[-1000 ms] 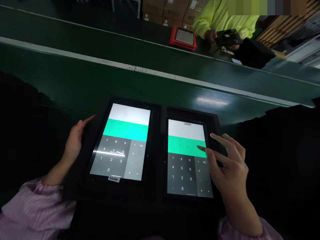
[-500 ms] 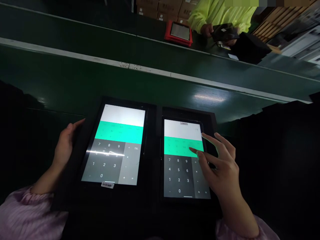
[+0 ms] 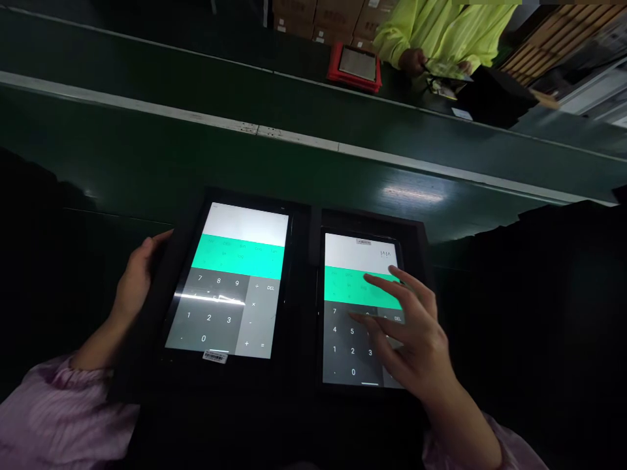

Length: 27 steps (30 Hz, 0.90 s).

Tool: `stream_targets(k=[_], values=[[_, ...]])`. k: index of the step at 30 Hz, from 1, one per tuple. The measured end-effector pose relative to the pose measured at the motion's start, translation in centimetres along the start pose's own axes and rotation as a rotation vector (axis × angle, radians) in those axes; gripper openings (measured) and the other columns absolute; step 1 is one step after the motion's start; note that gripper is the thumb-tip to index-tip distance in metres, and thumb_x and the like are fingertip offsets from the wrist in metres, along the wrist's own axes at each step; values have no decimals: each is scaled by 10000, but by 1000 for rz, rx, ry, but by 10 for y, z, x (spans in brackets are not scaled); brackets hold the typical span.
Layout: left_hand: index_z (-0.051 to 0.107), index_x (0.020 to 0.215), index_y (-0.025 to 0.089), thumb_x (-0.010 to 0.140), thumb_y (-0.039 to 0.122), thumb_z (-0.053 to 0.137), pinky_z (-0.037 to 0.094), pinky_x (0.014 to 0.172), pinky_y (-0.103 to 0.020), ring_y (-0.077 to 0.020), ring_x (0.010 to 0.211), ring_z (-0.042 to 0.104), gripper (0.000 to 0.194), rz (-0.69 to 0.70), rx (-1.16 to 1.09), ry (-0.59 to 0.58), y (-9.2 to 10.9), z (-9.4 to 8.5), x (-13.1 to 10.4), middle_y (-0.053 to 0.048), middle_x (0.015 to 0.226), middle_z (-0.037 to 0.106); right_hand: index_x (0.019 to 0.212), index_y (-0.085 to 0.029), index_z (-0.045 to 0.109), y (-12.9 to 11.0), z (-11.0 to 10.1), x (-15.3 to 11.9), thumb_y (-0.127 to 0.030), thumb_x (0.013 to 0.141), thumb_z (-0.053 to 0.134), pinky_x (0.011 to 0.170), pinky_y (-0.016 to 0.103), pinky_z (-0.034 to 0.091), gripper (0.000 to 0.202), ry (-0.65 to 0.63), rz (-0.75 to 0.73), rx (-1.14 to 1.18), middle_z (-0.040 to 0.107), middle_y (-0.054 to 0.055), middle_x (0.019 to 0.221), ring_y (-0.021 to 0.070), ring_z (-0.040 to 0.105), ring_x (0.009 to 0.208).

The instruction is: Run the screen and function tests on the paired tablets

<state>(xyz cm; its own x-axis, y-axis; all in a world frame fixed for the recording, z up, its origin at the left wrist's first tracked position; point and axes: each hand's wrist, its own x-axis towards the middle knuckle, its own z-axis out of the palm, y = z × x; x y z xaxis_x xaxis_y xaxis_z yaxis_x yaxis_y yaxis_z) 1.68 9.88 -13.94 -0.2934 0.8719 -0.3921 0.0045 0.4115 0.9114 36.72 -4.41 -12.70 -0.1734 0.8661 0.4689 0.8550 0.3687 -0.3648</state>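
Observation:
Two lit tablets lie side by side in dark foam-like holders, each showing a calculator with a green band. My left hand [image 3: 134, 281] is at the outer left edge of the holder around the left tablet [image 3: 230, 281]; its fingertips are hidden behind that edge. Over the right tablet [image 3: 337, 333] my right hand [image 3: 411, 326] is spread and holds nothing, one fingertip near the 8 key and others over the green band. Symbols show in the right tablet's display area. A barcode label [image 3: 215, 357] sits below the left screen.
Across the green table [image 3: 196, 156], a person in a yellow-green top [image 3: 441, 32] holds a thin item. Beside them are a red tray [image 3: 336, 72] with a flat panel and a black stack [image 3: 497, 98]. Cardboard boxes [image 3: 336, 16] stand behind. Dark shapes flank both sides.
My right hand has moved left over the right tablet, and more symbols show on its display. Across the table, the person's dark item has given way to a thinner, lighter one.

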Motion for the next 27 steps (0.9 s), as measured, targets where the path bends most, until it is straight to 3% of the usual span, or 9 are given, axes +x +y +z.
stream_targets(k=[7,12,14,19,23,27], values=[[743,1145,266,964,550,546,495,1094,-274,-252,1261,637,391,-8,41,-15,-1,-3,4,75,1120,788,1155,-271,793,1,1,-2,-214,996,590,1124,638,446,264,-149,-28,-19,484,104,1558,417,271,1551],[726,1214,259,961,559,526,488,1131,-349,-291,1279,634,441,-22,115,19,1,-3,7,45,1180,781,869,-220,817,20,-7,-13,-220,1002,591,1038,661,489,262,228,316,-187,695,117,1320,414,488,1423],[724,1229,260,962,543,531,465,1155,-346,-287,1301,620,434,-30,115,28,1,-2,6,46,1185,778,841,-204,816,26,-8,-16,-243,1001,595,1010,685,495,275,287,385,-263,709,142,1293,442,502,1402],[709,1292,236,988,505,512,415,1193,-370,-289,1335,591,451,10,152,94,4,4,0,34,1209,765,835,-203,830,28,-5,-14,-277,1012,568,966,675,526,325,175,343,-310,700,157,1305,471,479,1410],[679,1354,178,1033,417,426,436,1168,-431,-301,1271,631,473,0,222,106,6,4,2,-30,1181,769,947,-217,838,26,-3,-11,-298,1015,570,997,692,510,288,100,251,-219,645,148,1399,464,440,1444],[678,1353,173,1046,417,404,385,1200,-444,-293,1228,648,477,19,194,63,1,-1,9,-34,1218,761,891,-198,839,26,-3,-11,-284,1015,557,952,657,546,320,153,294,-268,684,155,1339,457,492,1404]])
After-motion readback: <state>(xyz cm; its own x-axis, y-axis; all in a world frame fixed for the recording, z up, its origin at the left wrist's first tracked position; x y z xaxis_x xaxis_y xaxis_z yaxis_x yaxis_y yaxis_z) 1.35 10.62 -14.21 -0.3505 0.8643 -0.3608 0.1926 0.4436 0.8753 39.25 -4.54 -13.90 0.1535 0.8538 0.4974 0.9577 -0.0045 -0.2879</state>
